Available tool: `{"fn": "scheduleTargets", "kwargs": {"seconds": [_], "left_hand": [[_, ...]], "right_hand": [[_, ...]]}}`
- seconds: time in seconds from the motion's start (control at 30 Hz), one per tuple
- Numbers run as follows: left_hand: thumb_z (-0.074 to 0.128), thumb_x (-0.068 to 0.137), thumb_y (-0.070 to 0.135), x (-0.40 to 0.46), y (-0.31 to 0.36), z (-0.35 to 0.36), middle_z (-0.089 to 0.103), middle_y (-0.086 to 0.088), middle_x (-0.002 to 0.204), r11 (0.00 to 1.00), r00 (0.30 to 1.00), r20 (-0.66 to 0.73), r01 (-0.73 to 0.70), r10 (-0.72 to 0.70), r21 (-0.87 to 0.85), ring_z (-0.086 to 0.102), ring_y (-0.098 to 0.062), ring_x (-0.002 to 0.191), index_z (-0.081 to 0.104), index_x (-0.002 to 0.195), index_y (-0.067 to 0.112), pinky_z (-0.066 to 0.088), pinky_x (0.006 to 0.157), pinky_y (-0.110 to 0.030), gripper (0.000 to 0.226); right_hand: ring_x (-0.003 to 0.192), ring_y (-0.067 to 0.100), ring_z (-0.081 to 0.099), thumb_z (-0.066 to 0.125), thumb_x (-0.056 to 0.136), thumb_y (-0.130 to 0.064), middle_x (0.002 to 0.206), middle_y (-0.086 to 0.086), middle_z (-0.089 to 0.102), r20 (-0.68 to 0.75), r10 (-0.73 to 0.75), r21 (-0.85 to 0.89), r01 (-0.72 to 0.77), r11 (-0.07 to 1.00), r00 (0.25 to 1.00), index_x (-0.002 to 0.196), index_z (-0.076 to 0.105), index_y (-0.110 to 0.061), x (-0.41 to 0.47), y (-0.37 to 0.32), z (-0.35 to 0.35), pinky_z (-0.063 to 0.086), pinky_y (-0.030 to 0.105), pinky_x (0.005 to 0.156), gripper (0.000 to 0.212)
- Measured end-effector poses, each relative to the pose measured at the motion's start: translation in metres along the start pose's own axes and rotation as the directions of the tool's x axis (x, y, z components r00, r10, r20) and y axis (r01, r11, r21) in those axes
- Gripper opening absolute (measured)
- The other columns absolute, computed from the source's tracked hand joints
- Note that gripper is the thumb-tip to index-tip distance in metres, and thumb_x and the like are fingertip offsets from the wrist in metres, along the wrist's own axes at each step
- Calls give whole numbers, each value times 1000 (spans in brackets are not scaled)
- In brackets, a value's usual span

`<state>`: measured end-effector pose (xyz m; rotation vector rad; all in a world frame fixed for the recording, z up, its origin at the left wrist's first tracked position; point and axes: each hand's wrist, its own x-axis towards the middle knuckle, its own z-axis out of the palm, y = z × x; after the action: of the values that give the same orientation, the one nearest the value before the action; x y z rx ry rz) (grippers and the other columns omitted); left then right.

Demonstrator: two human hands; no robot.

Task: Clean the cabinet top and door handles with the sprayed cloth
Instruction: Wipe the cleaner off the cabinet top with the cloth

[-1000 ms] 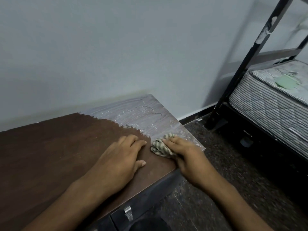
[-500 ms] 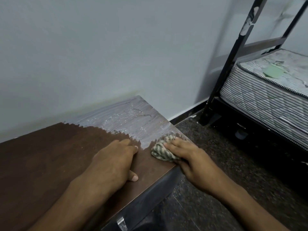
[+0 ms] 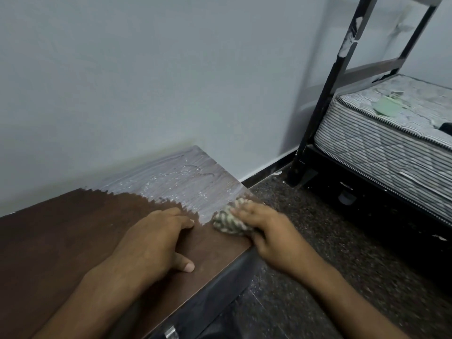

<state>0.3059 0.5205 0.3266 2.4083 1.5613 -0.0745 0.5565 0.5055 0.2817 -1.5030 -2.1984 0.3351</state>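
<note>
right hand (image 3: 274,237) curled over striped cloth (image 3: 230,222), pressing it onto cabinet top (image 3: 73,231) at the right front corner. left hand (image 3: 156,243) flat just left of cloth, fingers together, thumb spread.

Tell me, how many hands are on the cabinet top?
2: the left hand rests flat on the cabinet top; the right hand presses the cloth near its corner.

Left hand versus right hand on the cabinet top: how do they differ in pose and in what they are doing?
The left hand lies flat and holds nothing; the right hand grips a bunched striped cloth. The left hand rests on dark brown wood; the right hand sits at the cabinet top's right end, beside the pale streaked patch. Both are bare.
</note>
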Motion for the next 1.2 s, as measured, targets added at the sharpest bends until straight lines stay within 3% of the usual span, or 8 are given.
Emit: {"fn": "scheduleTargets", "kwargs": {"seconds": [0.2,0.37,0.5,0.6,0.7,0.87,1.03,1.2], "left_hand": [[78,67,61,-2,-4,1,46,21,111,1000,999,-40,-30,30,-6,45,-6,112,40,147,37,48,90,-31,91],[74,69,67,-11,-14,5,42,25,131,997,994,-90,-63,59,-43,40,-1,123,41,144,39,46,92,-26,87],[64,72,74,-18,-27,7,38,19,141,1000,983,-179,-30,29,-4,37,-4,127,42,144,38,42,96,-25,83],[60,73,77,-19,-37,9,42,18,138,999,980,-199,1,-9,-44,40,-5,124,45,141,38,43,97,-27,80],[59,74,78,-16,-41,9,44,18,135,999,978,-206,13,-22,-43,41,-6,123,44,142,38,44,97,-30,79],[66,74,71,-11,-38,6,50,18,121,998,983,-175,57,-61,-27,43,-8,113,46,142,39,45,84,-29,78],[69,73,68,-9,-35,6,49,19,117,995,981,-168,85,-94,-57,41,-8,106,47,139,38,35,74,-27,76],[66,73,70,-12,-40,16,45,21,107,991,972,-214,73,-96,-112,40,-6,102,47,140,40,42,80,-29,76]], "right_hand": [[133,19,47,54,93,-17,141,-4,56,-14,24,-58,-24,998,1000,140,55,-23,38,-4,8,37,30,112,47],[135,16,47,43,93,-25,143,-1,57,94,-82,-1,83,997,992,138,57,-24,9,-19,8,27,22,117,47],[134,22,50,52,92,-14,142,3,57,26,11,-31,-11,999,1000,136,59,-19,56,6,6,28,19,113,45],[134,25,49,57,93,-13,143,4,56,26,24,-49,-22,999,999,138,57,-18,69,-9,13,35,30,113,46],[133,24,50,50,89,-21,141,5,58,70,-69,-11,70,997,995,136,60,-19,42,-33,26,33,28,114,48],[134,21,49,57,88,-4,142,6,57,83,-73,-12,74,997,994,135,60,-18,61,-17,17,22,15,112,49],[129,26,53,55,94,-18,141,5,58,34,-12,-50,13,999,999,137,58,-19,86,-17,27,41,35,111,43],[134,18,46,43,95,-25,142,2,56,130,-151,39,147,988,980,138,57,-22,19,-52,27,25,17,114,46]]}}
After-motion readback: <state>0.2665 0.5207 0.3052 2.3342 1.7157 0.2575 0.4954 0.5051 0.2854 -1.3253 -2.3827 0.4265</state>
